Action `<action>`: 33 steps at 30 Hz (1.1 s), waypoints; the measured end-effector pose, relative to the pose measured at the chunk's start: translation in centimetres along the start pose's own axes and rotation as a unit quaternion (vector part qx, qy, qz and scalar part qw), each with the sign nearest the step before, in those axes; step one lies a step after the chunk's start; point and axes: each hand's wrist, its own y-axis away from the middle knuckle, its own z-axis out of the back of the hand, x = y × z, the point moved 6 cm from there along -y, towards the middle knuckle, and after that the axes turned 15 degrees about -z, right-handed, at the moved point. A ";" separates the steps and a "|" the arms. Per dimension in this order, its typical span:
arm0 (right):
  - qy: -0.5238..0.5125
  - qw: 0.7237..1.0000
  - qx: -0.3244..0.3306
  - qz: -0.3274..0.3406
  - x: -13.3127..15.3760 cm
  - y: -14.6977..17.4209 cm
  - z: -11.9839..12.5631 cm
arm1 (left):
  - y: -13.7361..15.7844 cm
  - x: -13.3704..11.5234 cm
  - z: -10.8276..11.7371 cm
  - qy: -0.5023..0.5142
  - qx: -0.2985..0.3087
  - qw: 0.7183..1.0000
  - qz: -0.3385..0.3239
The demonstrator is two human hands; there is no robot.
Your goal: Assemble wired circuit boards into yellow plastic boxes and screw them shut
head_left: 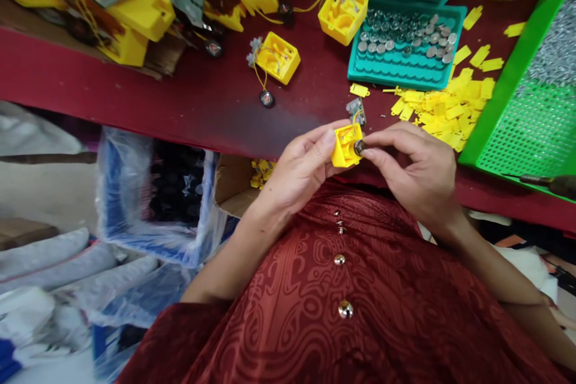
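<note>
My left hand (310, 159) grips a small yellow plastic housing (344, 155) by its left side, its open face turned up. Between the thumb and forefinger of my right hand (411, 162) is a small round dark speaker (359, 147), held at the housing's right edge. Thin yellow wires run from the housing to a small circuit board (356, 110) just beyond it. On the table farther off lie two more housings: one (279, 59) with a wired speaker (266, 98) beside it, and another (342, 12) near the teal tray.
The teal tray (378, 75) holds rows of button cells (407, 33). Loose yellow plastic tabs (450, 108) are heaped right of it. A green basket (483, 126) with metal screws and a screwdriver (535, 180) stands at right. Wired housings (135, 12) pile up in a carton at left.
</note>
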 end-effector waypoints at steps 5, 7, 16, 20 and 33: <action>0.057 0.997 -0.013 0.048 0.3 0.3 -0.4 | 0.3 -0.1 -0.1 -0.037 -0.001 0.999 -0.028; 0.080 0.994 -0.025 0.070 0.5 0.5 -0.4 | 0.2 -0.1 -0.1 -0.051 0.001 0.998 -0.042; 0.165 0.974 -0.040 0.151 0.8 1.0 -0.7 | 0.4 0.4 -0.1 -0.068 0.047 0.995 -0.062; 0.131 0.976 -0.081 0.153 0.5 1.1 -0.6 | 0.4 0.7 -0.6 -0.044 0.025 0.998 -0.045; 0.156 0.970 -0.099 0.158 0.5 1.5 -0.6 | 0.8 0.9 -1.3 -0.061 0.031 0.997 -0.047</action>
